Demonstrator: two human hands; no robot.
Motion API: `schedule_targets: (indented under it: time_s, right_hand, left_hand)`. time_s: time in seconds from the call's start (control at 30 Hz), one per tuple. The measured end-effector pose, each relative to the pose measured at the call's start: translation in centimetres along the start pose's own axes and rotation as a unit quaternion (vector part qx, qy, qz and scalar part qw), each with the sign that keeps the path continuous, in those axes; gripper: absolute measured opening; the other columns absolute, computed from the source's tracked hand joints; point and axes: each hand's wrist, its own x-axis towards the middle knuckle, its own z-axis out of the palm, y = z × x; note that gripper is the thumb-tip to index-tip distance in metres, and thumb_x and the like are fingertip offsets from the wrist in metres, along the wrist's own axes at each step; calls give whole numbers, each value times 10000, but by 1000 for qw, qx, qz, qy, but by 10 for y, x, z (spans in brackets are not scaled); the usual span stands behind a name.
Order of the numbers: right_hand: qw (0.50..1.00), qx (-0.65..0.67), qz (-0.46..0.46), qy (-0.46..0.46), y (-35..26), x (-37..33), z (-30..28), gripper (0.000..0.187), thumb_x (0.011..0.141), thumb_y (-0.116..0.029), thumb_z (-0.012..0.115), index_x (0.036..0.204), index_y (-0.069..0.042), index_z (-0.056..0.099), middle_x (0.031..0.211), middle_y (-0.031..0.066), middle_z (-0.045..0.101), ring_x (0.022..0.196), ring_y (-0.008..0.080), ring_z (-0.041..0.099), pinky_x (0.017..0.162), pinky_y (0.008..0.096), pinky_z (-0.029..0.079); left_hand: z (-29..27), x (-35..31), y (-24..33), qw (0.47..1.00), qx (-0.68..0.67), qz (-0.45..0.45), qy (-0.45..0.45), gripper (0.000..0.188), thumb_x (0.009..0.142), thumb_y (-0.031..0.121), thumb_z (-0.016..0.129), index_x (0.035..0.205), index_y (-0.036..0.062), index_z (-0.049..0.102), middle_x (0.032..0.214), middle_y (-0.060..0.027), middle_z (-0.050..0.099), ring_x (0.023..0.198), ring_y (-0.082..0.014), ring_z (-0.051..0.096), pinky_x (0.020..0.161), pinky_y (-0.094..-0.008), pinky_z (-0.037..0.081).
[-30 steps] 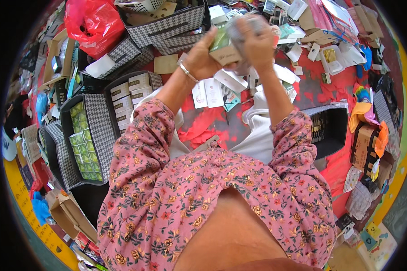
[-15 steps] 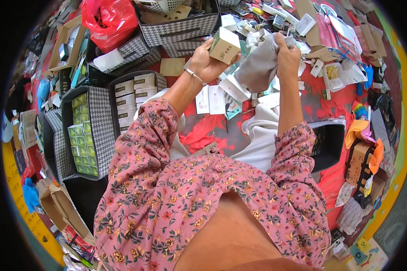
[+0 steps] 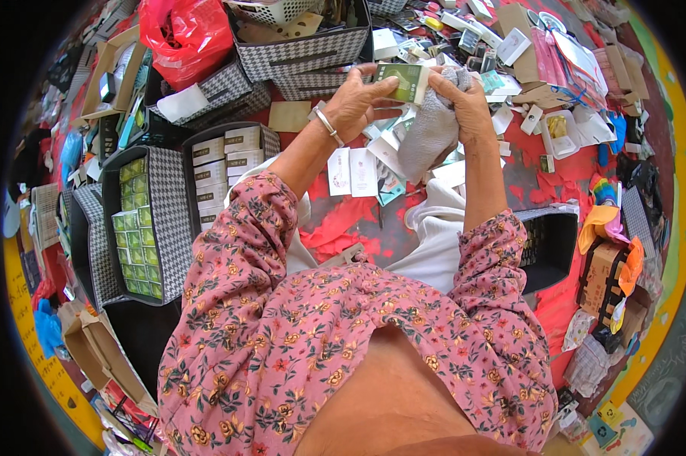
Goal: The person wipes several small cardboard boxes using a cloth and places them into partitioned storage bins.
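Observation:
My left hand [image 3: 350, 105], a bangle at its wrist, is closed around a small green and cream carton [image 3: 405, 80], with the thumb across its green face. Close against the carton's right end is my right hand [image 3: 465, 106], its fingers gripping a bunched grey cloth [image 3: 425, 140]. The cloth hangs below that hand over the scattered boxes. Whether the cloth itself touches the carton is hard to make out. Under the hands lie two white printed boxes [image 3: 364, 172] side by side on the red, worn floor covering.
To my left stand a houndstooth bin of green boxes [image 3: 139, 251] and a bin of cream cartons [image 3: 242, 140]. A red plastic bag [image 3: 183, 42] and larger bins sit beyond. Loose small boxes heap at the far side. A dark bin [image 3: 550, 254] stands at my right.
The carton has been turned in my left hand, so a green face now shows. My right hand has come left with the cloth, up to the carton's end.

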Motion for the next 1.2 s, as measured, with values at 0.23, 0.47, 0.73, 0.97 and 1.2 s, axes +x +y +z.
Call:
schedule_targets:
  time_s: [0.23, 0.47, 0.73, 0.97, 1.2]
  right_hand:
    - [986, -138, -69, 68, 5, 9, -2, 259, 769, -261, 670, 801, -8, 628, 720, 30, 604, 624, 84, 540, 565, 235, 436]
    - [920, -237, -267, 163, -12, 2, 21, 326, 825, -333, 580, 945, -31, 583, 815, 76, 598, 739, 195, 574, 676, 300, 448]
    - [968, -172, -175, 51, 6, 7, 17, 266, 813, -239, 584, 911, 7, 597, 771, 101, 615, 698, 155, 552, 646, 274, 441]
    - [789, -531, -185, 248, 21, 17, -37, 198, 761, -181, 606, 905, -44, 593, 780, 153, 616, 691, 257, 599, 654, 341, 455]
    - [904, 280, -77, 313, -9, 27, -70, 184, 871, -183, 481, 889, -25, 573, 826, 82, 620, 723, 223, 595, 693, 358, 484]
  left_hand:
    - [-6, 6, -18, 961, -227, -124, -95, 474, 825, 360, 571, 1187, 87, 432, 1103, -63, 537, 1002, -203, 547, 843, -395, 467]
    - [1, 12, -30, 980, -185, -71, -28, 379, 874, 348, 491, 1154, 94, 463, 1091, -59, 549, 1006, -181, 532, 904, -384, 422]
    - [4, 4, -27, 970, -209, -96, -79, 330, 899, 328, 451, 1105, 71, 461, 1028, -57, 560, 943, -171, 556, 862, -331, 456]
    - [-4, 6, -25, 982, -110, -46, -148, 432, 881, 407, 450, 1131, 56, 479, 995, -94, 584, 813, -212, 571, 610, -280, 469]
    - [-15, 11, -21, 950, -269, -83, -135, 476, 854, 463, 464, 1131, 77, 496, 1032, -89, 566, 865, -214, 556, 711, -328, 486]
